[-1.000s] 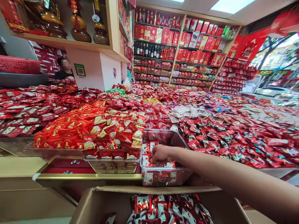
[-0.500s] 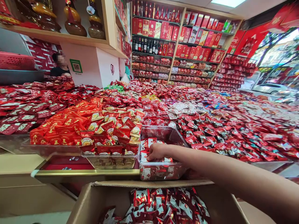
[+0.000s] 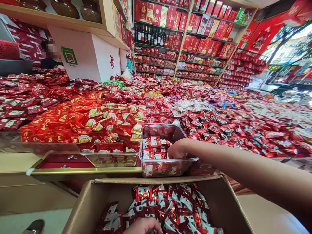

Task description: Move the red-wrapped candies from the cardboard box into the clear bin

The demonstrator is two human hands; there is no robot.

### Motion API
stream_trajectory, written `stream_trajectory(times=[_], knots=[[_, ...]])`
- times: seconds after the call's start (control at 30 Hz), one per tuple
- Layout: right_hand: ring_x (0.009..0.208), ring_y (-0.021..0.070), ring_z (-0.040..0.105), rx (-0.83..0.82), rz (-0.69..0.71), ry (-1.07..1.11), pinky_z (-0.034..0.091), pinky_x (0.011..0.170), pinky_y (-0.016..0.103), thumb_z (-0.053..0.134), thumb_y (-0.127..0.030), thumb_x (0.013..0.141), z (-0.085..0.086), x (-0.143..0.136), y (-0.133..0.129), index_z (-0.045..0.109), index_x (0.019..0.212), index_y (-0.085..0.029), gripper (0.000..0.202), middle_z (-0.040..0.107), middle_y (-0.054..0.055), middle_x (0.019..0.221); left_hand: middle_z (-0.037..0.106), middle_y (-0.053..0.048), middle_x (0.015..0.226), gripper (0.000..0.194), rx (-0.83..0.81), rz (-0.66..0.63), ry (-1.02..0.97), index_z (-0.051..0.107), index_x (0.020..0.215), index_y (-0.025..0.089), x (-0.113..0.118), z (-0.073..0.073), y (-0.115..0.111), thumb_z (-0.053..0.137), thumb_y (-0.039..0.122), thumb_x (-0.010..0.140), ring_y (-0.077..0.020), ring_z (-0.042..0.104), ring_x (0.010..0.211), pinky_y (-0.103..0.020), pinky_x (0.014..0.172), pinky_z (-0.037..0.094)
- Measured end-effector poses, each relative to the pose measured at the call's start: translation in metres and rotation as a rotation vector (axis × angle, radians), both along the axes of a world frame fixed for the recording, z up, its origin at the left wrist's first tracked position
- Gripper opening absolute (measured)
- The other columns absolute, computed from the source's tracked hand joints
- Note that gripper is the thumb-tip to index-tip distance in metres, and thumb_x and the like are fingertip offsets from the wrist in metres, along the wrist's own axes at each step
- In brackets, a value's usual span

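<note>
Bumping the clear bin at the desk's front edge could spill its red-and-white packets. The right hand is inside, the left hand over the cardboard box; can't tell either grip.

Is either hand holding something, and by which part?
It cannot be told: the right hand, in the plastic bin, hides its fingertips; the left hand, in the cardboard box, is partly unseen.

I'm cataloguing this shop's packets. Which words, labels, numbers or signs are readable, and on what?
"DURIAN": red-and-gold packets.
"五": orange-red packets beside them; their other characters are unclear.
Too small or blurred: the red-and-white packets, the caption on the green-bordered code sign, the heart emblem, and the boxes and bottles behind.
</note>
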State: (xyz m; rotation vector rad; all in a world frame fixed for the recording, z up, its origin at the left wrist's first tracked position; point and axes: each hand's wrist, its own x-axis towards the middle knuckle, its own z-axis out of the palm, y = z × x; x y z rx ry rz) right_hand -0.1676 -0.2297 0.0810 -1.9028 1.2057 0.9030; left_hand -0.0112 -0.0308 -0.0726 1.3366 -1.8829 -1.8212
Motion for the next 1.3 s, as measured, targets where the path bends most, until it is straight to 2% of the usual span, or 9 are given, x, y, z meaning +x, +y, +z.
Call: stream_trajectory(times=[0.13, 0.33, 0.5, 0.63, 0.83, 0.93, 1.07, 1.2, 1.3], knots=[[0.045, 0.0114, 0.052, 0.076, 0.012, -0.018, 0.040, 0.048, 0.023, 0.074, -0.019, 0.039, 0.000, 0.003, 0.003, 0.061, 0.067, -0.011, 0.031, 0.052, -0.006, 0.045, 0.027, 0.008, 0.045, 0.048, 0.005, 0.003, 0.007, 0.060, 0.084, 0.018, -0.001, -0.004, -0.002, 0.049, 0.059, 0.062, -0.0065, 0.021, 0.043, -0.020, 0.042, 0.014], [0.048, 0.0101, 0.053, 0.139, 0.044, -0.074, 0.038, 0.046, 0.019, 0.073, -0.026, 0.042, -0.001, 0.002, 0.001, 0.061, 0.073, -0.012, 0.036, 0.057, -0.004, 0.053, 0.028, 0.008, 0.047, 0.046, -0.010, 0.030, 0.031, 0.059, 0.081, 0.018, -0.002, -0.007, 0.000, 0.051, 0.058, 0.061, -0.0063, 0.023, 0.045, -0.020, 0.043, 0.016], [0.048, 0.0110, 0.052, 0.165, 0.086, -0.054, 0.039, 0.045, 0.021, 0.074, -0.027, 0.041, 0.005, 0.006, 0.000, 0.061, 0.079, -0.012, 0.043, 0.057, -0.003, 0.056, 0.028, 0.008, 0.051, 0.040, -0.117, 0.036, 0.000, 0.057, 0.081, 0.017, -0.003, 0.007, 0.005, 0.049, 0.053, 0.065, -0.0061, 0.023, 0.047, -0.019, 0.044, 0.017], [0.053, 0.0132, 0.052, 0.119, 0.246, -0.087, 0.041, 0.049, 0.024, 0.073, -0.032, 0.041, 0.012, 0.016, 0.000, 0.061, 0.085, -0.012, 0.049, 0.058, -0.002, 0.063, 0.035, 0.006, 0.059, 0.033, -0.105, 0.015, 0.013, 0.056, 0.084, 0.017, -0.001, 0.019, 0.006, 0.050, 0.046, 0.068, -0.0067, 0.028, 0.054, -0.017, 0.049, 0.024], [0.069, 0.0153, 0.054, 0.116, 0.310, -0.208, 0.040, 0.060, 0.023, 0.068, -0.037, 0.049, 0.006, 0.025, 0.003, 0.062, 0.087, -0.014, 0.046, 0.061, -0.001, 0.072, 0.047, 0.003, 0.070, 0.033, -0.063, 0.051, 0.065, 0.057, 0.086, 0.020, 0.002, 0.019, 0.008, 0.051, 0.047, 0.067, -0.0090, 0.038, 0.062, -0.019, 0.063, 0.033], [0.071, 0.0160, 0.054, 0.098, 0.311, -0.225, 0.040, 0.061, 0.023, 0.067, -0.037, 0.050, 0.000, 0.024, 0.002, 0.063, 0.086, -0.013, 0.044, 0.061, -0.001, 0.071, 0.044, 0.004, 0.064, 0.035, -0.076, 0.069, 0.047, 0.058, 0.084, 0.020, 0.002, 0.021, 0.009, 0.052, 0.049, 0.066, -0.0086, 0.035, 0.059, -0.018, 0.059, 0.032], [0.068, 0.0152, 0.054, 0.095, 0.277, -0.212, 0.041, 0.058, 0.023, 0.062, -0.038, 0.056, -0.008, 0.022, -0.001, 0.063, 0.086, -0.014, 0.038, 0.061, 0.000, 0.071, 0.031, 0.007, 0.054, 0.035, -0.075, 0.076, 0.062, 0.059, 0.083, 0.019, 0.001, 0.026, 0.008, 0.052, 0.049, 0.066, -0.0072, 0.026, 0.052, -0.017, 0.051, 0.027], [0.069, 0.0153, 0.055, 0.092, 0.263, -0.213, 0.042, 0.058, 0.024, 0.062, -0.033, 0.056, -0.015, 0.023, -0.003, 0.062, 0.089, -0.015, 0.038, 0.062, 0.000, 0.076, 0.027, 0.008, 0.051, 0.038, -0.077, 0.037, 0.069, 0.059, 0.083, 0.018, 0.000, 0.017, 0.005, 0.051, 0.051, 0.066, -0.0065, 0.021, 0.048, -0.018, 0.046, 0.019], [0.070, 0.0157, 0.055, 0.080, 0.257, -0.220, 0.042, 0.057, 0.024, 0.062, -0.032, 0.056, -0.019, 0.023, -0.004, 0.062, 0.088, -0.016, 0.036, 0.063, 0.000, 0.077, 0.033, 0.007, 0.050, 0.043, -0.019, 0.054, 0.063, 0.060, 0.083, 0.017, 0.000, 0.003, 0.003, 0.053, 0.055, 0.061, -0.0059, 0.026, 0.047, -0.017, 0.046, 0.021]])
